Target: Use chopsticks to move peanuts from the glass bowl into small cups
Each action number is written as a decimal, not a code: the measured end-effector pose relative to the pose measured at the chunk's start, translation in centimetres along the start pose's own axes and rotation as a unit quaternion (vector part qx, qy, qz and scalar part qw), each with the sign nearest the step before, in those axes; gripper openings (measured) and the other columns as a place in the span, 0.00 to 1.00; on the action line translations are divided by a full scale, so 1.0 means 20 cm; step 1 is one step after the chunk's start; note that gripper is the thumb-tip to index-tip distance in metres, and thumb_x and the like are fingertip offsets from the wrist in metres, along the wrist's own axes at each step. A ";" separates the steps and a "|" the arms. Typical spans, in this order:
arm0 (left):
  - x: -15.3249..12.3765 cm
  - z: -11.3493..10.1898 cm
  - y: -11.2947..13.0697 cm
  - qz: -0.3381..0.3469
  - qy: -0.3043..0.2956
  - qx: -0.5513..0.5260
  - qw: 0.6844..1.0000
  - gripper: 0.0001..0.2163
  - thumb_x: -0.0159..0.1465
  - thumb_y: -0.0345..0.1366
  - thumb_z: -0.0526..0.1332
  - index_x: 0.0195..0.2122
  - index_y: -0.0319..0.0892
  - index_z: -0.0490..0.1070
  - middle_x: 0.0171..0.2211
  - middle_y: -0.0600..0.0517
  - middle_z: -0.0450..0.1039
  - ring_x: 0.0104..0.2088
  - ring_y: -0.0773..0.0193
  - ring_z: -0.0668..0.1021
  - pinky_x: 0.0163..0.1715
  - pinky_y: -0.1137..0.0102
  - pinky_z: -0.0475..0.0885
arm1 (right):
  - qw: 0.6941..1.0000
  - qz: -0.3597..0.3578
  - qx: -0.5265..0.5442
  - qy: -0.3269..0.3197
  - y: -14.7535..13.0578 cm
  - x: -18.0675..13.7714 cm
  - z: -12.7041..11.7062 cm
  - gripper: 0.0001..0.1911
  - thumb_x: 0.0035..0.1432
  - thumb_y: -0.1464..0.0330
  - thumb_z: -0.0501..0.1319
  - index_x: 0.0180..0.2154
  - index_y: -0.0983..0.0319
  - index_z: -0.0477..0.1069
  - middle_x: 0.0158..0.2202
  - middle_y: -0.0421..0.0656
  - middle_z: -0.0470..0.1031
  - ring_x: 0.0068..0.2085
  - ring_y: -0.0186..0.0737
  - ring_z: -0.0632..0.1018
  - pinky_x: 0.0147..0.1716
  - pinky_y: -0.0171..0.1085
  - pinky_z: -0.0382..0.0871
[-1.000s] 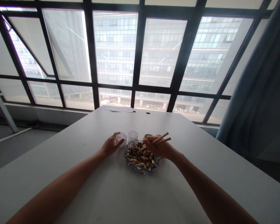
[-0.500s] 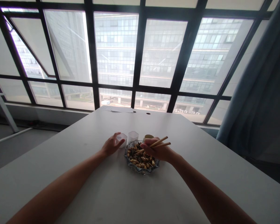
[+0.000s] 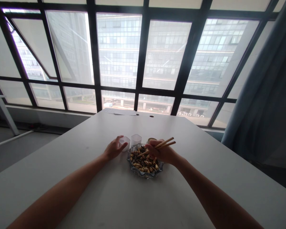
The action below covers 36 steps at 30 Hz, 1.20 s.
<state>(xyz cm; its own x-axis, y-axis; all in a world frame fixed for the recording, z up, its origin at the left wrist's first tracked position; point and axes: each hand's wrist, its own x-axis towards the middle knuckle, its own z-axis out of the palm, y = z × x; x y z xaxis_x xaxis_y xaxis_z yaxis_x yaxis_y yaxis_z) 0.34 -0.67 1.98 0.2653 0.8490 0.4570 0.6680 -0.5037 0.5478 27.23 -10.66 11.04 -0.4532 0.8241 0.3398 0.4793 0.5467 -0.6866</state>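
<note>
My left hand (image 3: 114, 148) is curved round a small translucent cup (image 3: 125, 141), thumb at the near side and fingers at the far side. Wooden chopsticks (image 3: 166, 143) are gripped in my right hand (image 3: 160, 151), which hangs over the right part of a scalloped glass bowl (image 3: 145, 175). The chopsticks' tips reach down to the mixed nuts and seeds (image 3: 145, 163) in the bowl; whether a piece sits between them is too small to tell. A second translucent cup (image 3: 136, 139) stands just behind the bowl. Behind my right hand, a round container (image 3: 151, 140) is partly hidden.
All of this stands on a long white table (image 3: 90, 190). Papers (image 3: 119, 111) lie at its far end, close to two dark round holes. Beyond is a large window wall, with a blue-grey curtain (image 3: 257, 89) on the right and another table's leg (image 3: 7, 116) at left.
The tips of the chopsticks have come closer together over the bowl. My right hand has shifted slightly to the right and tilted; my left hand stays at the cup.
</note>
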 end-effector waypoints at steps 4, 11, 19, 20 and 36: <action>0.00 0.01 -0.01 0.003 0.012 -0.009 1.000 0.32 0.64 0.60 0.53 0.58 0.38 0.65 0.29 0.50 0.75 0.30 0.58 0.78 0.35 0.65 0.71 | 1.000 0.016 0.012 0.005 0.01 0.00 -0.01 0.24 0.65 0.50 0.54 0.26 0.60 0.65 0.20 0.40 0.72 0.19 0.34 0.74 0.16 0.31 0.67; 0.00 0.02 -0.03 0.014 0.022 -0.021 0.999 0.31 0.63 0.60 0.54 0.57 0.39 0.66 0.29 0.50 0.76 0.31 0.57 0.78 0.35 0.65 0.71 | 0.995 0.074 0.046 0.038 0.04 0.00 -0.03 0.24 0.61 0.48 0.57 0.25 0.59 0.62 0.17 0.37 0.70 0.16 0.32 0.72 0.13 0.29 0.64; 0.00 0.02 -0.03 0.011 0.020 -0.020 1.000 0.31 0.64 0.59 0.55 0.58 0.39 0.66 0.28 0.51 0.75 0.31 0.57 0.78 0.34 0.65 0.71 | 0.995 0.080 0.047 0.043 0.03 -0.01 -0.05 0.23 0.61 0.49 0.58 0.25 0.60 0.63 0.16 0.37 0.70 0.15 0.32 0.72 0.13 0.29 0.64; 0.00 0.02 -0.03 0.011 0.020 -0.021 1.000 0.31 0.64 0.59 0.55 0.58 0.39 0.66 0.28 0.51 0.75 0.30 0.57 0.78 0.34 0.65 0.71 | 0.994 0.080 0.051 0.044 0.03 -0.01 -0.05 0.23 0.61 0.49 0.58 0.24 0.60 0.63 0.16 0.37 0.71 0.15 0.32 0.72 0.13 0.29 0.64; 0.00 0.02 -0.03 0.013 0.024 -0.018 0.999 0.32 0.63 0.60 0.54 0.57 0.39 0.66 0.28 0.51 0.75 0.29 0.59 0.77 0.33 0.66 0.71 | 0.895 0.202 0.288 0.273 0.10 0.05 -0.19 0.21 0.59 0.52 0.63 0.26 0.61 0.66 0.16 0.43 0.75 0.13 0.34 0.72 0.11 0.31 0.65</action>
<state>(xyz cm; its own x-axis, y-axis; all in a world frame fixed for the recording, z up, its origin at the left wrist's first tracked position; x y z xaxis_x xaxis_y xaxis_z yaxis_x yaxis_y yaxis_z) 0.21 -0.30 1.43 0.2482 0.8273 0.5040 0.6362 -0.5316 0.5592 30.59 -8.14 12.59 0.1800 0.9729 0.1449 -0.0177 0.1505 -0.9885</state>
